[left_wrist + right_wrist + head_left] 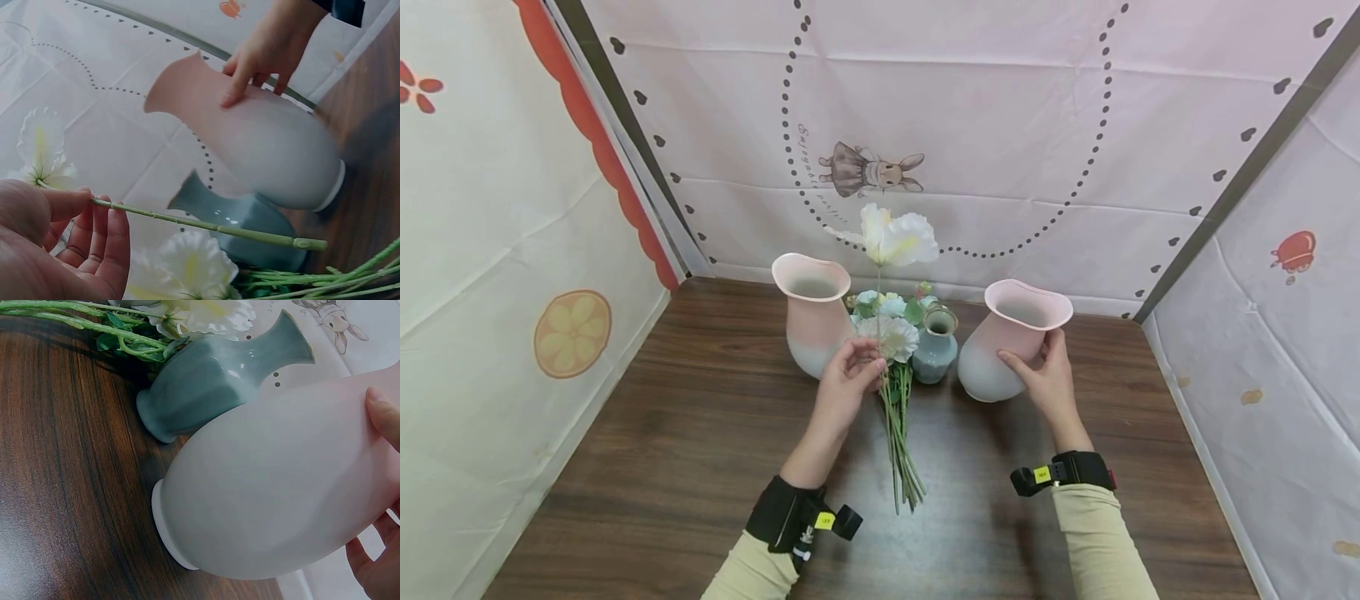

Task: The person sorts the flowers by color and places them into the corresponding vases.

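Note:
My left hand (844,387) pinches the green stem (225,229) of a single white flower (901,239) between thumb and fingers, the bloom held up above the table. The stem's cut end points away from the palm in the left wrist view. My right hand (1051,377) grips the neck of a pink-and-white vase (988,367), thumb on the near side and fingers round the far side. This vase leans to the right; whether its base (167,528) touches the table is unclear. Beside it stands a small blue-green vase (934,358).
A second pink-and-white vase (812,329) stands at the back left. Between the vases lies a bunch of white and pale blue flowers (897,337), its stems (904,454) pointing towards me across the brown table (700,450). Printed cloth walls (1000,108) enclose the back and sides.

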A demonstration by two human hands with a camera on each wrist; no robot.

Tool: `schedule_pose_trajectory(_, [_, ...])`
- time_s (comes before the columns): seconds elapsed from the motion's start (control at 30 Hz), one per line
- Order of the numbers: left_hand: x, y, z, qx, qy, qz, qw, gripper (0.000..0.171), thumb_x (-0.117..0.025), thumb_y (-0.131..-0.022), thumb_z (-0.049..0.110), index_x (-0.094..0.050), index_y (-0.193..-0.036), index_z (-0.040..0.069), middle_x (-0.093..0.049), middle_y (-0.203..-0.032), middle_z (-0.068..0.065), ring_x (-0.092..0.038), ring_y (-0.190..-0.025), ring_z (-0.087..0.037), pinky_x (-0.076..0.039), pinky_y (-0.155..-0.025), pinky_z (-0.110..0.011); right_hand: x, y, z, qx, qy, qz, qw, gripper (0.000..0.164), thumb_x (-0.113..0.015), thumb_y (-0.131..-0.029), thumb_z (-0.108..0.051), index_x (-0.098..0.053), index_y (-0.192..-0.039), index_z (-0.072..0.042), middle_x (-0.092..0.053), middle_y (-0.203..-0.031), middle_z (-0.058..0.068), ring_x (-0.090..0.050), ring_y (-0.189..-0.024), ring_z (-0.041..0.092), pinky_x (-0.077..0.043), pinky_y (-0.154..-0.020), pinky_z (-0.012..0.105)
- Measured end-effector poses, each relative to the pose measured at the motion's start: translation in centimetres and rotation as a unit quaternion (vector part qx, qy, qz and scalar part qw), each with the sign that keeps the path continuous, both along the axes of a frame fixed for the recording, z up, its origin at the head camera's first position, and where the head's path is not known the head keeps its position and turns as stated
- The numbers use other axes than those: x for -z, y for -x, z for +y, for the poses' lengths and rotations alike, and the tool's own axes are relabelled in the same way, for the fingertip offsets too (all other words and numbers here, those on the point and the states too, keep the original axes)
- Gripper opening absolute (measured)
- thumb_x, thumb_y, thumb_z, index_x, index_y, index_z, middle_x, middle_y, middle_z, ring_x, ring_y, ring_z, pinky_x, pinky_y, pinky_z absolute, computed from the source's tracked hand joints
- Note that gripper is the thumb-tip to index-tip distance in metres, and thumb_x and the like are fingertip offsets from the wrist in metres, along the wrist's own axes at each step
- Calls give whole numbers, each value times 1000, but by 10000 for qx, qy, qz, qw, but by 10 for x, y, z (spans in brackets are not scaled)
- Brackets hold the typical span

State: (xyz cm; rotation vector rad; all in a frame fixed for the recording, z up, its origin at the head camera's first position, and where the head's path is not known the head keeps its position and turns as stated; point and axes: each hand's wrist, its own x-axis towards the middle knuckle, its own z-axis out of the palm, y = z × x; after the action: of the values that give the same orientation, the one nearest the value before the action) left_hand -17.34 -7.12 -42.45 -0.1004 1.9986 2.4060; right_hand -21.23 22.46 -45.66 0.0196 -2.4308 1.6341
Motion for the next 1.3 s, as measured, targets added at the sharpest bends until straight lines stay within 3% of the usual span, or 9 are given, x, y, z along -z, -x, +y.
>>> schedule_pose_trajectory(0.4, [-32, 2, -14, -31, -124, 501, 9987, 31, -58, -95, -5, -53, -125, -3, -59, -95, 8, -61, -83, -2, -57, -71, -19, 0, 0, -1, 16, 30, -24, 10000, 85, -77, -88, -19, -22, -153, -12, -33, -157, 12, -33, -147, 30, -28, -123, 55])
schedule_pose_trajectory(1.0, [-78, 14, -38, -511, 135, 1239, 9909, 27, -60, -95, -4, -54, -122, -4, -61, -93, 10, -63, -84, -4, -60, -75, -21, 0, -1, 0, 54, 7, 6, 10000, 84, -77, -88, -17, -23, -152, -11, -34, -156, 12, -34, -146, 31, -29, -122, 55])
schedule_pose_trajectory(1.3, [-95, 19, -49, -710, 203, 1508, 9858, 22, -63, -94, -3, -60, -114, 7, -63, -102, 3, -63, -88, -9, -62, -78, -26, -2, -2, -2, 12, 8, 14, 10000, 82, -75, -89, -18, -23, -152, -9, -35, -155, 13, -35, -146, 32, -29, -122, 54])
